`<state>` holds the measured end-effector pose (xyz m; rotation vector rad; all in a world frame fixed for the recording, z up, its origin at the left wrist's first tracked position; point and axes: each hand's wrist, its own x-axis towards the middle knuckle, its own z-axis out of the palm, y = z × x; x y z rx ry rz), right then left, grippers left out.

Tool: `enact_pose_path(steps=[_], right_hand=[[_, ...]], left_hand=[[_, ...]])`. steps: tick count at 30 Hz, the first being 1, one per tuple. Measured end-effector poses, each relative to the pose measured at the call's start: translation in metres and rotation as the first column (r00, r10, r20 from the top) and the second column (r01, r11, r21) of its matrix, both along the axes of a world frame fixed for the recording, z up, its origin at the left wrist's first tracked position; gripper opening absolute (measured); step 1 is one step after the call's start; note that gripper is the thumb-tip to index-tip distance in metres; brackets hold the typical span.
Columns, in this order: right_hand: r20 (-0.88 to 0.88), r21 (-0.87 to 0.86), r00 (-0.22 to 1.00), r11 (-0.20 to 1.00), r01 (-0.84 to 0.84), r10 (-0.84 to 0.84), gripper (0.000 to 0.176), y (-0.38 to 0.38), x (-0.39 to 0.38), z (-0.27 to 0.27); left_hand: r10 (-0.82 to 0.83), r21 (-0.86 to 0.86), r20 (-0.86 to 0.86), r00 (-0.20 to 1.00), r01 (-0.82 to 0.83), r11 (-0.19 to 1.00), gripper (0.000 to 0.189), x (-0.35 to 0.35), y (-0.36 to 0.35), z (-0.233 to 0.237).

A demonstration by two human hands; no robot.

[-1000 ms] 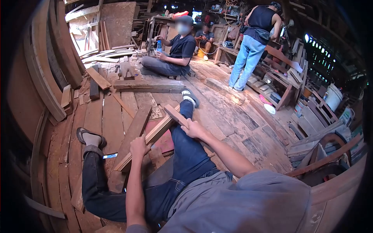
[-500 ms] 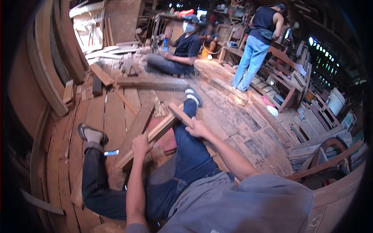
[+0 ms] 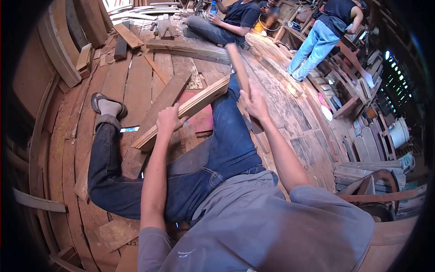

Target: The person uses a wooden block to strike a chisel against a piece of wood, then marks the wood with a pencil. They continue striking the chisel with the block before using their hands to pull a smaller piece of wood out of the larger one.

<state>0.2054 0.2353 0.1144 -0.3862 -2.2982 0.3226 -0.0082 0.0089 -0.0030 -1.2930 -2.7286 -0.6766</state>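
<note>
Seated person, two timber pieces in hand, on a workshop plank floor.
Left hand (image 3: 170, 119) wrapped tight round the long batten (image 3: 204, 100), which lies slantwise with its far end meeting the right leg (image 3: 226, 136). Right hand (image 3: 254, 103) closed on a short stick (image 3: 238, 68), held up above that end and motion-blurred. Risk, as judged: if the stick comes down off-line it would catch left-hand fingers or the leg, and the one-handed hold may let the batten skid on the floorboards (image 3: 68, 136).

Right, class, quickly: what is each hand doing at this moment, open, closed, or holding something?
Left hand: closed on the long wooden batten.
Right hand: closed on the short wooden stick, held up and motion-blurred.
</note>
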Motion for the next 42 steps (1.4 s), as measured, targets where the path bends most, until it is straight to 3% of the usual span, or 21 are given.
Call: enact_pose_path(steps=[4, 6, 10, 13, 21, 27, 30, 37, 42], right_hand=[[0.205, -0.029, 0.978, 0.998, 0.053, -0.046, 0.051, -0.004, 0.006, -0.026], [0.104, 0.046, 0.994, 0.999, 0.02, -0.025, 0.05, 0.01, 0.005, -0.054], [0.332, -0.151, 0.942, 0.983, 0.108, -0.052, 0.056, -0.005, 0.011, -0.04], [0.252, -0.195, 0.966, 0.976, 0.101, -0.05, 0.054, -0.003, 0.01, -0.052], [0.313, -0.201, 0.948, 0.971, 0.127, -0.06, 0.05, -0.001, 0.008, -0.055], [0.342, -0.237, 0.931, 0.946, 0.219, -0.13, 0.054, -0.002, 0.012, -0.047], [0.389, -0.252, 0.899, 0.916, 0.311, -0.199, 0.048, -0.006, 0.018, -0.04], [0.494, -0.233, 0.842, 0.901, 0.367, -0.215, 0.056, -0.008, 0.03, -0.035], [0.459, -0.237, 0.853, 0.89, 0.389, -0.25, 0.058, -0.011, 0.031, -0.042]], left_hand=[[-0.005, 0.035, -0.015, 1.0, 0.006, 0.999, 0.055, 0.0, -0.008, -0.002], [-0.038, 0.179, -0.055, 0.998, 0.047, 0.983, 0.057, -0.002, -0.001, -0.012], [0.011, 0.083, -0.024, 1.0, -0.009, 0.996, 0.056, 0.002, 0.001, 0.0], [0.02, 0.056, -0.014, 1.0, -0.019, 0.998, 0.054, 0.006, 0.0, 0.004], [0.045, 0.066, -0.019, 0.999, -0.043, 0.997, 0.056, 0.011, -0.003, 0.01], [0.038, 0.062, -0.034, 0.999, -0.035, 0.997, 0.057, 0.008, -0.002, 0.007], [0.035, 0.054, -0.043, 0.998, -0.033, 0.998, 0.057, 0.006, -0.002, 0.006], [0.025, 0.071, -0.066, 0.997, -0.021, 0.997, 0.057, 0.008, -0.004, 0.007], [0.013, 0.051, -0.052, 0.999, -0.01, 0.999, 0.058, 0.007, -0.004, 0.008]])
